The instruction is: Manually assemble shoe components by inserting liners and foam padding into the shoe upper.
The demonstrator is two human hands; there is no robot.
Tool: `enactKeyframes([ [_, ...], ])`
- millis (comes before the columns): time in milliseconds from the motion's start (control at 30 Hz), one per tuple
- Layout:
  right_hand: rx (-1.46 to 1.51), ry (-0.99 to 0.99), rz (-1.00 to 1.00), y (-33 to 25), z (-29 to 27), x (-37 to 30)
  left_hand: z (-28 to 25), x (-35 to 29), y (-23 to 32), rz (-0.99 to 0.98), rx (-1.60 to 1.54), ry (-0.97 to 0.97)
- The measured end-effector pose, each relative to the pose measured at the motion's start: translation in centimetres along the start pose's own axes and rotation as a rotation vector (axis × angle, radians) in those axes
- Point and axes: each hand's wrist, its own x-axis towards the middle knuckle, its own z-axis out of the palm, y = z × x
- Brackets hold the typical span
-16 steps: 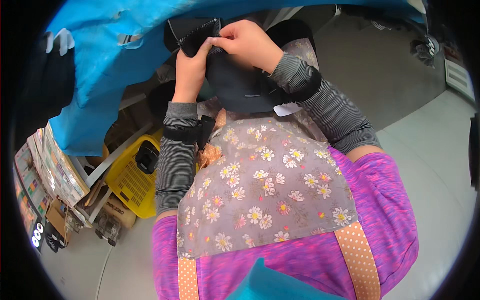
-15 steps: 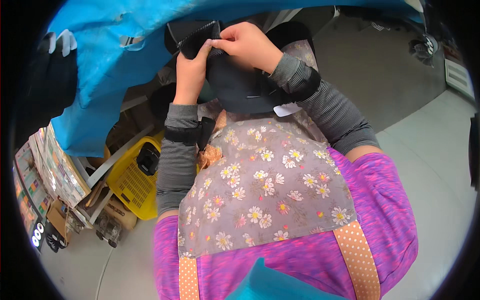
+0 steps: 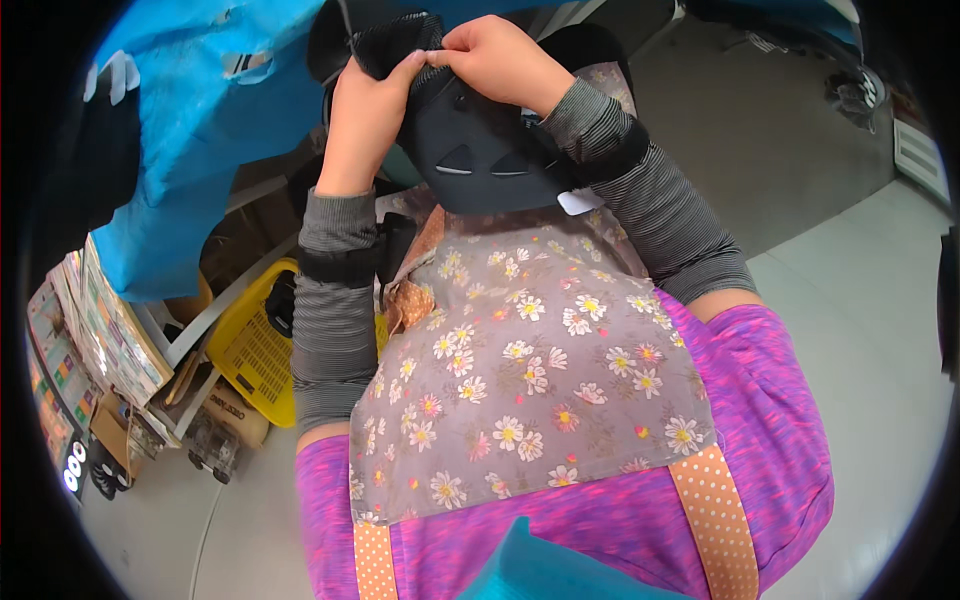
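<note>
A black fabric piece (image 3: 490, 187), shaped like a cap, lies over my lap at the top of the view. Two pointed slits show on its lower part, and a white tag (image 3: 579, 202) sticks out at its right edge. My left hand (image 3: 368, 112) pinches the dark textured band (image 3: 398, 36) at the piece's upper end from the left. Opposite it, my right hand (image 3: 507, 66) pinches the same edge, thumb and forefinger meeting my left thumb. Fingers and folds hide part of the band. Underneath lies my floral apron (image 3: 540, 350).
Blue sheeting (image 3: 200, 150) drapes over a table at the upper left. Below it stand a yellow basket (image 3: 255, 350) with a black object inside, a white frame leg (image 3: 200, 325), and a stack of printed sheets (image 3: 115, 320). A white vent panel (image 3: 920, 160) is at the far right.
Both hands have shifted slightly up and away with the black piece, and my left forearm has swung left. More of the piece's lower part and both slits now show. The pinch persists.
</note>
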Motion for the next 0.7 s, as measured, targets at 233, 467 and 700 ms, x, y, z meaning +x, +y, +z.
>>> enactKeyframes([
  [233,-0.010,0.065,0.025,-1.2,0.0,-1.1,0.1,0.0,-1.4,0.078,0.055,0.045],
  [467,0.145,0.096,0.026,-1.2,-0.6,-1.0,0.0,0.5,-0.1,0.114,0.141,0.032],
  [700,-0.005,0.008,-0.051,0.1,0.5,-0.2,0.1,0.4,0.4,-0.082,0.055,-0.051],
])
